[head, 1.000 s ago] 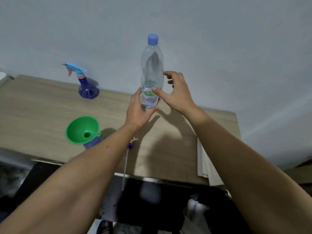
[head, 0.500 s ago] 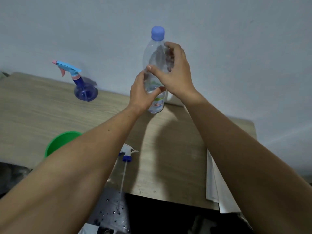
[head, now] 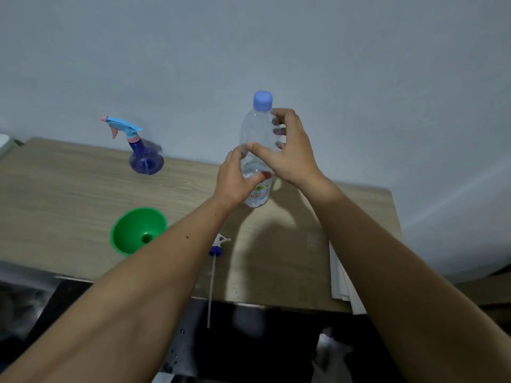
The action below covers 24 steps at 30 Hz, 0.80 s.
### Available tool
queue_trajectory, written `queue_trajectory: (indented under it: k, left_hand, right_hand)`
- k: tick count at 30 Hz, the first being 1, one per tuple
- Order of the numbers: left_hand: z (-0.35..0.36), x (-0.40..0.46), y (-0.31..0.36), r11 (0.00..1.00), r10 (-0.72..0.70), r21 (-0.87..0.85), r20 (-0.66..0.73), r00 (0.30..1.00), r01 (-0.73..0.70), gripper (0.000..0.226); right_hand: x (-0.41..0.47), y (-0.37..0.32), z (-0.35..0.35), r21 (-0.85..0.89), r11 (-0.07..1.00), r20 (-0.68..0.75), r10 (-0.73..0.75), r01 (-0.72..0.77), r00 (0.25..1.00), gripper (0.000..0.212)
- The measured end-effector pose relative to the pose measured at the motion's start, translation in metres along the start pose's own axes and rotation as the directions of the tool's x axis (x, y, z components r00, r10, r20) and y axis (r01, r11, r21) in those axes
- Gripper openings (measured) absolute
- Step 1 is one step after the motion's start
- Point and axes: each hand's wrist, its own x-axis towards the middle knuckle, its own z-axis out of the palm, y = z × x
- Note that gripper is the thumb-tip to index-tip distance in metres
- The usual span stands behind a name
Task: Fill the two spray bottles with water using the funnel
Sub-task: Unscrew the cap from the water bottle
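A clear water bottle with a blue cap stands upright on the wooden table. My left hand grips its lower body at the label. My right hand wraps its upper body just below the cap. A green funnel sits in the neck of a spray bottle that my left forearm mostly hides. A blue spray bottle with a light-blue trigger head stands at the back left. A loose white sprayer head with a long dip tube lies near the front edge.
The table stands against a pale wall. A stack of white sheets lies at the table's right front corner. Dark floor with water drops shows below the front edge.
My right hand went from open beside the bottle to gripping its upper body. My left hand stays on the lower part. The view shifted, and the funnel is in full sight again.
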Motion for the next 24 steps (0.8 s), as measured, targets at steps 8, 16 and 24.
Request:
queue_trajectory:
  k: [8,16,24]
  left_hand:
    - [-0.010,-0.098,0.004,0.996,0.082,0.014,0.096,0.992,-0.084,0.073]
    - [-0.037,-0.176,0.005,0.990,0.140,-0.030,0.216,0.966,-0.137,0.086]
    - [-0.060,-0.201,-0.001,0.988,0.149,-0.013,0.314,0.938,-0.153,0.096]
  right_hand:
    - [-0.107,-0.039,-0.017,0.016,0.995,-0.079,0.095,-0.094,0.992,0.069]
    - [-0.198,-0.078,-0.012,-0.040,0.983,-0.133,0.170,-0.177,0.976,0.075]
    - [-0.226,-0.112,-0.008,-0.092,0.975,-0.179,0.183,-0.202,0.967,0.078]
